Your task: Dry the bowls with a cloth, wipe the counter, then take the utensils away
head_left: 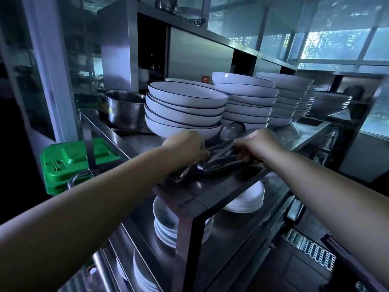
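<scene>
A bundle of long metal utensils [219, 163] lies on the steel counter shelf [210, 192], near its front corner. My left hand [185, 145] grips the bundle from the left. From the right, my right hand [256, 144] curls its fingers round the same utensils. Just behind my hands stands a stack of white bowls with dark rims [185, 108], with more bowl stacks [244, 100] to its right. No cloth is in view.
A steel pot [124, 108] sits at the shelf's left end, a metal ladle bowl [231, 128] behind my hands. White plates [246, 199] are stacked on the shelf below. A green crate [69, 163] stands at the left. Cabinets hang above; a floor drain grate [311, 249] runs at the right.
</scene>
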